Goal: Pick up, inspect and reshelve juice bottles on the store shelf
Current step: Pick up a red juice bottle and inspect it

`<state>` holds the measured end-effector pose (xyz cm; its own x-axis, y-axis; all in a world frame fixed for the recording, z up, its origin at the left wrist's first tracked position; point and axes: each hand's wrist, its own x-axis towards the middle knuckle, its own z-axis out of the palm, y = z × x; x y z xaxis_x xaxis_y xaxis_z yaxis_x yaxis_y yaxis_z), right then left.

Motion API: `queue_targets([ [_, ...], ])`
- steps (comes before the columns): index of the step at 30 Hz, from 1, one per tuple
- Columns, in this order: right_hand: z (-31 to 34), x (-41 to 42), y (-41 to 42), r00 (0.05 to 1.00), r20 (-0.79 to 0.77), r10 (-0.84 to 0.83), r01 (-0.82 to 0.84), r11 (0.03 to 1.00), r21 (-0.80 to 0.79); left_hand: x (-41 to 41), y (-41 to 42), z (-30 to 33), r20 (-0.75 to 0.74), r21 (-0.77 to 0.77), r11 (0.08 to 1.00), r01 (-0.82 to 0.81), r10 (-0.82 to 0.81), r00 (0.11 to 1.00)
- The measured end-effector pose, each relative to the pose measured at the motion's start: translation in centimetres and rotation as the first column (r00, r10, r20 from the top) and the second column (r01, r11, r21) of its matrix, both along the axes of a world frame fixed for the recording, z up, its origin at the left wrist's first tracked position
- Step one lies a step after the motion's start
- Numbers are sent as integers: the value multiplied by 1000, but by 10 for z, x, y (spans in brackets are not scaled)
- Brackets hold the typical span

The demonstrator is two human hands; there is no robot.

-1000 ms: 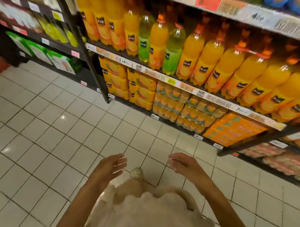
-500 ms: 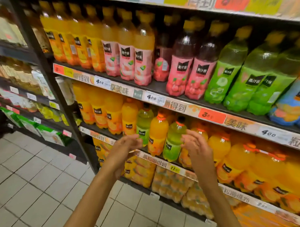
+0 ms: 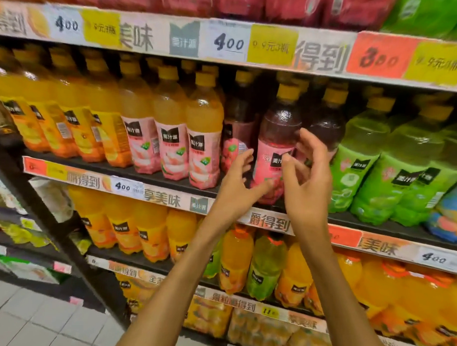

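Both hands' grip is open, left hand (image 3: pixel 236 184) and right hand (image 3: pixel 309 175) flanking the dark juice bottle (image 3: pixel 276 138).

Price tags and floor beside the drinks

Paper price tags (image 3: pixel 228 43) line the shelf edges; pale floor tiles (image 3: pixel 22 323) show at lower left, by green packets (image 3: pixel 24 269) on neighbouring racks.
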<state>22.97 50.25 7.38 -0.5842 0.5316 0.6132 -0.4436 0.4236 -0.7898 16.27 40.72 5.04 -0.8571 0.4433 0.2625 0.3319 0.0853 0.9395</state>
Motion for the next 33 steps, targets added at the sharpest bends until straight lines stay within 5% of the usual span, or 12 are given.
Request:
queue_targets([
  [8, 7, -5, 1, 993, -21, -118, 118, 992, 47, -7, 23, -8, -33, 97, 995, -5, 8, 999],
  [15, 20, -5, -2, 995, -61, -73, 80, 990, 119, 18, -23, 4, 47, 271, 923, 274, -297, 954],
  [21, 17, -8, -17, 896, 3, 444, -433, 875, -219, 43, -60, -7, 283, 345, 843, 413, -513, 811],
  [28, -4, -7, -22, 896, -10, 445, -429, 857, -285, 56, -68, -26, 445, 340, 929, 144, -294, 846],
  [33, -1, -11, -21, 834, -163, 527, -509, 619, -598, 60, -77, -30, 544, 429, 887, 170, -404, 736],
])
